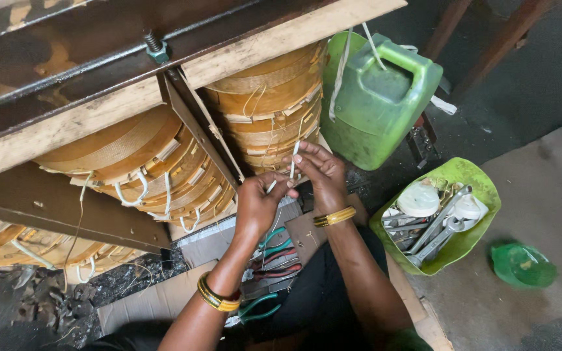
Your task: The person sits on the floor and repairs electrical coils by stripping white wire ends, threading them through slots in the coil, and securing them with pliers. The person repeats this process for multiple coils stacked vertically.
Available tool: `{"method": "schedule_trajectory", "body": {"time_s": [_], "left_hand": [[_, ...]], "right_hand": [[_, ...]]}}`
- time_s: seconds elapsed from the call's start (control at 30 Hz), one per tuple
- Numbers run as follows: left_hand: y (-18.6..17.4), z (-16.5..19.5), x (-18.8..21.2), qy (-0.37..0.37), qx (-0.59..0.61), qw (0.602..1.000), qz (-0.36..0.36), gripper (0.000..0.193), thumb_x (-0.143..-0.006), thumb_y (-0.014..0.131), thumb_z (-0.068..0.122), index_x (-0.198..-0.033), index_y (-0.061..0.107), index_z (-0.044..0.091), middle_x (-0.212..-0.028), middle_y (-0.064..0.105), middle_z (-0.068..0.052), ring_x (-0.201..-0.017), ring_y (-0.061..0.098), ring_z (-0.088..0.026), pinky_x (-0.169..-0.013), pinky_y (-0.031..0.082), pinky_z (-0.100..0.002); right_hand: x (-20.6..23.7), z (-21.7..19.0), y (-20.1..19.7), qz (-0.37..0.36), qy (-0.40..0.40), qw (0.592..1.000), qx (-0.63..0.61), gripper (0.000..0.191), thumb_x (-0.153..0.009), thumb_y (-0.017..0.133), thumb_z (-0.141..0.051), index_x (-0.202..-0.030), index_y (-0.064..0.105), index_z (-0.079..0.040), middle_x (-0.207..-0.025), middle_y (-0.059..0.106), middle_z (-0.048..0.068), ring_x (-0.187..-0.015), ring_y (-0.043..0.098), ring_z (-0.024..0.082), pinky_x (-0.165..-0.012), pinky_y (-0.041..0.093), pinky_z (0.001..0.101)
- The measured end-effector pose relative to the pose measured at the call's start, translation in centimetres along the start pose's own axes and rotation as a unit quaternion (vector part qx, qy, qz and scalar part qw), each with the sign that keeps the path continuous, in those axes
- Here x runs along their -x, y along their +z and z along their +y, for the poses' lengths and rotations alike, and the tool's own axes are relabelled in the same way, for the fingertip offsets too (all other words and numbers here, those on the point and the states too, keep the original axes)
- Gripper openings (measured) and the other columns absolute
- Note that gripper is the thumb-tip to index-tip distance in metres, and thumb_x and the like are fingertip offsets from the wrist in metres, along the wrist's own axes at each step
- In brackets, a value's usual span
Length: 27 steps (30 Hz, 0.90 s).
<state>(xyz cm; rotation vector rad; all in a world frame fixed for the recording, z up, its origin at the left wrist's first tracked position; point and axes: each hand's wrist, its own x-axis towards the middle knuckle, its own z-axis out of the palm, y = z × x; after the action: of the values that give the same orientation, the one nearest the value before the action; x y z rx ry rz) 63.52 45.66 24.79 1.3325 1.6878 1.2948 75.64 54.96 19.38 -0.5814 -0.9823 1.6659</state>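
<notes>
My left hand [259,203] and my right hand [320,170] meet in front of a stack of brown paper-wrapped coils [268,107]. Each hand pinches a thin white sleeve [294,158] on a wire lead that comes off the coil; the right hand's piece stands upright, the left hand's piece is shorter and tilted. Both wrists wear gold and red bangles. A second, larger coil [131,162] with white sleeved leads sits to the left, behind a metal bracket [196,127].
A wooden and steel frame [164,58] spans the top. A green jerrycan [378,97] stands at right. A green bowl [453,214] holds wrenches and tape rolls. Several pliers [271,257] lie on cardboard below my hands. A green lid [521,265] lies on the floor.
</notes>
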Motion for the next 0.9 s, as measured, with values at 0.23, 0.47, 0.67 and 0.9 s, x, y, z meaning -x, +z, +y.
{"method": "schedule_trajectory", "body": {"time_s": [0.23, 0.47, 0.67, 0.9], "left_hand": [[0.8, -1.2, -0.2, -0.027, 0.120, 0.991, 0.043, 0.010, -0.089, 0.076, 0.007, -0.090, 0.075, -0.002, -0.078, 0.077, -0.008, -0.072, 0.067, -0.009, -0.070, 0.052, -0.026], [1.3, -1.8, -0.8, -0.006, 0.198, 0.979, 0.049, 0.010, -0.089, 0.074, 0.006, -0.093, 0.073, -0.003, -0.082, 0.075, -0.006, -0.074, 0.070, -0.010, -0.072, 0.057, -0.027], [0.5, -1.5, -0.8, 0.008, 0.078, 0.996, -0.039, 0.026, -0.098, 0.065, 0.020, -0.110, 0.078, 0.002, -0.081, 0.080, -0.004, -0.081, 0.069, -0.008, -0.086, 0.053, -0.028], [0.1, -0.7, -0.2, -0.013, 0.052, 0.999, 0.001, 0.024, -0.099, 0.065, 0.020, -0.108, 0.080, 0.003, -0.076, 0.078, -0.007, -0.073, 0.064, -0.010, -0.075, 0.050, -0.029]], "right_hand": [[0.2, 0.4, 0.5, -0.001, 0.011, 1.000, 0.008, 0.020, -0.091, 0.076, -0.008, -0.108, 0.070, 0.002, -0.095, 0.077, 0.010, -0.079, 0.072, 0.012, -0.068, 0.057, 0.0251], [-0.1, 0.7, 1.1, 0.046, -0.010, 0.999, 0.020, 0.017, -0.095, 0.075, -0.013, -0.103, 0.074, 0.002, -0.087, 0.076, 0.009, -0.071, 0.068, 0.011, -0.059, 0.053, 0.0233], [-1.7, -0.6, 1.7, 0.049, 0.005, 0.997, 0.062, 0.023, -0.097, 0.070, -0.017, -0.110, 0.075, 0.001, -0.088, 0.076, 0.008, -0.069, 0.066, 0.010, -0.062, 0.052, 0.0242], [-4.1, -1.0, 0.2, 0.014, 0.001, 0.997, 0.077, 0.030, -0.101, 0.062, -0.025, -0.110, 0.073, 0.001, -0.091, 0.079, 0.011, -0.081, 0.073, 0.015, -0.075, 0.057, 0.0282]]}}
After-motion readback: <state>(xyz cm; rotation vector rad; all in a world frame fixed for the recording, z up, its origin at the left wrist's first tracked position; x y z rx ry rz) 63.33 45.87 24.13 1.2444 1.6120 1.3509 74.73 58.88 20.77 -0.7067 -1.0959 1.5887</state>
